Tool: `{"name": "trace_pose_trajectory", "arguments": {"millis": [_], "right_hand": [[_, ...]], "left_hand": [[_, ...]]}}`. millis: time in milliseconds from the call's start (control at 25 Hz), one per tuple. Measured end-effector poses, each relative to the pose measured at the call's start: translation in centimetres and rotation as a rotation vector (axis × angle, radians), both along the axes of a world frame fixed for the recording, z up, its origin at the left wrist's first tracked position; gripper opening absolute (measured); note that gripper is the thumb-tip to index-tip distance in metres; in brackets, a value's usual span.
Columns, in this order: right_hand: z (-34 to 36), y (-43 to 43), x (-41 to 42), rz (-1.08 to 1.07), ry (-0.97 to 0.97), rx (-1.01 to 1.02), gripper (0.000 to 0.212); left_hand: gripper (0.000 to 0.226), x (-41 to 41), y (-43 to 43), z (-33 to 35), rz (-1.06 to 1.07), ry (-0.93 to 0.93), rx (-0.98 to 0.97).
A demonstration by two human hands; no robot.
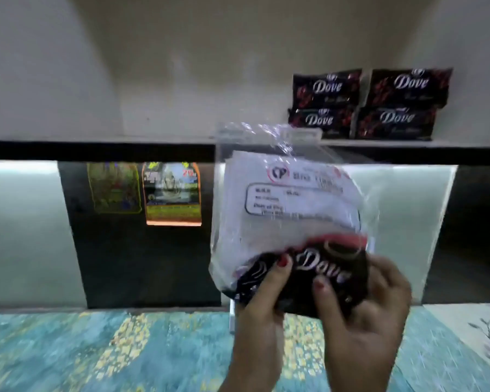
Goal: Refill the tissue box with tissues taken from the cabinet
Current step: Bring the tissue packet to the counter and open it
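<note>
A clear plastic tissue pack (292, 205) with a white label and a black "Dove" printed end is held up in front of the cabinet shelf. My left hand (263, 295) grips its lower left edge, thumb on the black print. Its lower right corner is gripped by my right hand (362, 306). Several more black Dove tissue packs (368, 104) lie stacked in two rows at the right of the cabinet shelf (153, 138). No tissue box is identifiable; the picture is motion-blurred.
The shelf's dark front edge (96, 151) runs across the view. Below it, two colourful packets (171, 193) stand in a dark recess beside pale panels. A teal and yellow patterned cloth (96, 352) covers the surface below my hands.
</note>
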State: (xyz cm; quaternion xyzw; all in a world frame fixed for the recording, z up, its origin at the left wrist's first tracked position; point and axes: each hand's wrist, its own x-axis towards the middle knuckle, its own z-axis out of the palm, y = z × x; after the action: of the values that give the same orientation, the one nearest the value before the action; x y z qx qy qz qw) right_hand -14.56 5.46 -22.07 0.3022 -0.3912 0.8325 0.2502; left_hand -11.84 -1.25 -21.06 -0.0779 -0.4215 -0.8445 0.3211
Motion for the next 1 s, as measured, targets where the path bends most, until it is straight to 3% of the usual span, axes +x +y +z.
{"name": "trace_pose_trajectory", "arguments": {"millis": [120, 200, 280, 400, 480, 640, 800, 920, 1000], "right_hand": [[-6.9, 1.5, -0.5, 0.156, -0.144, 0.205, 0.034], [-9.7, 3.3, -1.7, 0.044, -0.237, 0.383, 0.017], [-11.6, 4.2, -3.3, -0.132, -0.256, 0.540, 0.031], [-13.8, 4.1, -5.6, 0.066, -0.338, 0.722, 0.044], [-15.1, 3.8, -6.4, 0.280, -0.435, 0.823, 0.044], [-17.2, 4.6, -8.0, 0.485, -0.544, 0.897, 0.019], [-18.2, 5.4, -9.9, 0.665, -0.603, 1.000, 0.031], [-18.7, 5.4, -10.0, 0.859, -0.706, 1.068, 0.014], [-19.3, 5.6, -9.3, 0.962, -0.750, 1.032, 0.029]], "left_hand": [[0.073, 1.0, -3.6, -6.4, 0.111, -0.149, 0.094], [0.080, 2.1, -5.9, -10.6, 0.099, -0.358, 0.080], [0.084, 3.1, -7.5, -14.4, 0.027, -0.581, 0.052], [0.087, 4.0, -8.2, -17.8, -0.091, -0.771, -0.017], [0.085, 3.9, -7.9, -18.9, -0.128, -0.809, -0.034], [0.087, 2.8, -7.4, -19.8, -0.149, -0.829, -0.039], [0.091, 1.6, -7.0, -20.5, -0.148, -0.866, -0.059], [0.096, 1.4, -7.0, -20.8, -0.155, -0.911, -0.082], [0.102, 1.6, -7.1, -21.0, -0.159, -0.933, -0.113]]}}
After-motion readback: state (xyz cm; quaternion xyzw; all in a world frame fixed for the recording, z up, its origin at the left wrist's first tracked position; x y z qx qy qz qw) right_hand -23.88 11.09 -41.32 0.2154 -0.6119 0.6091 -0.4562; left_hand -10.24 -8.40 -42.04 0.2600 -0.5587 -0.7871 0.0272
